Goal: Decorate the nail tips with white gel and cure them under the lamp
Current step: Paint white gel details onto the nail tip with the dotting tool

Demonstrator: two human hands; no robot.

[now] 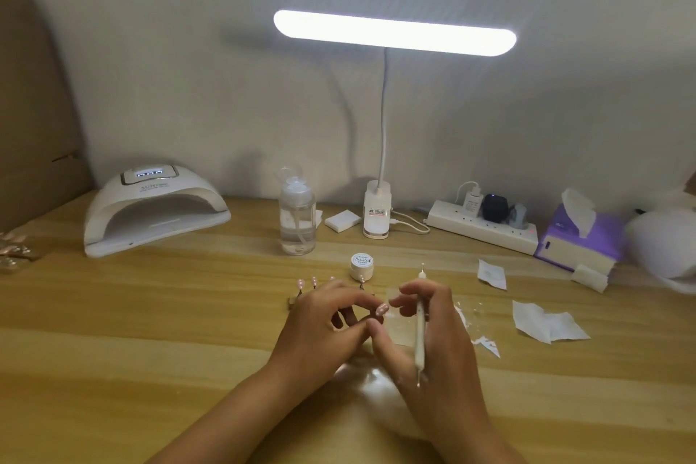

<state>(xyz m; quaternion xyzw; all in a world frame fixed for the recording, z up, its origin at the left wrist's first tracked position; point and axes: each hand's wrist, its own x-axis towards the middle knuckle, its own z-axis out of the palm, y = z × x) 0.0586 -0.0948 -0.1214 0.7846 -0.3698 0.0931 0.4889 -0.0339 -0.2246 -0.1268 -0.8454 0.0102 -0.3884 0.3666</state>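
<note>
The left hand (pixel 320 320) and the right hand (pixel 433 331) are bare. The left arm (pixel 241 407) and the right arm (pixel 470 426) are bare too, down to the bottom edge.

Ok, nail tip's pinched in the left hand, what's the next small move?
Probably turn the tool in the right hand so one end meets the nail tip pinched by the left hand; it lies along that hand, neither end touching the tip.

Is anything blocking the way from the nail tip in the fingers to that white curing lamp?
Only the other tips, standing just behind the left hand, sit roughly on the line from the held tip to the lamp. The bottle stands right of the lamp's mouth, off that line.
</note>
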